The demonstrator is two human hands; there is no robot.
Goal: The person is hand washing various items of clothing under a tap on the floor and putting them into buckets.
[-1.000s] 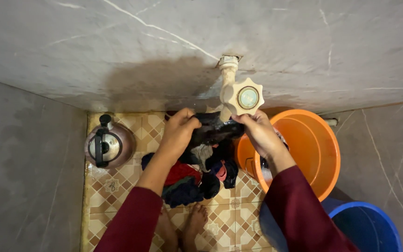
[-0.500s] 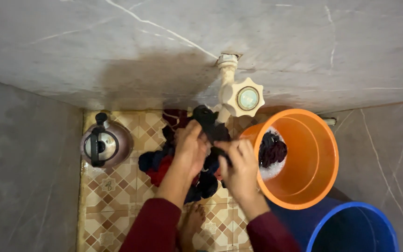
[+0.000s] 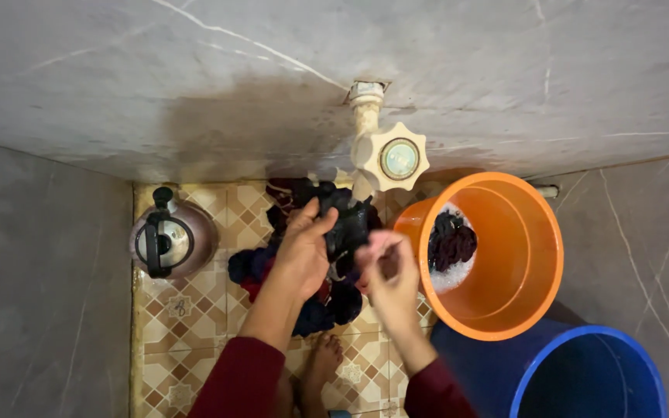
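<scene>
My left hand [image 3: 303, 251] grips a dark wet garment [image 3: 346, 220] just below the cream wall tap [image 3: 389, 151]. My right hand [image 3: 387, 275] is beside it, blurred, fingers partly curled and touching the same garment's lower edge. Under both hands lies a heap of dark, red and blue clothes [image 3: 303, 298] on the patterned floor tiles. Both arms wear maroon sleeves.
An orange bucket [image 3: 516, 310] at the right holds dark clothes in soapy water. A blue bucket [image 3: 582, 379] stands at the lower right. A metal kettle [image 3: 168, 240] sits on the floor at the left. Grey marble walls enclose the corner. My bare foot [image 3: 323, 364] shows below.
The hands came down from stretching the garment under the tap and drew together over the clothes heap; the right hand is moving and blurred now.
</scene>
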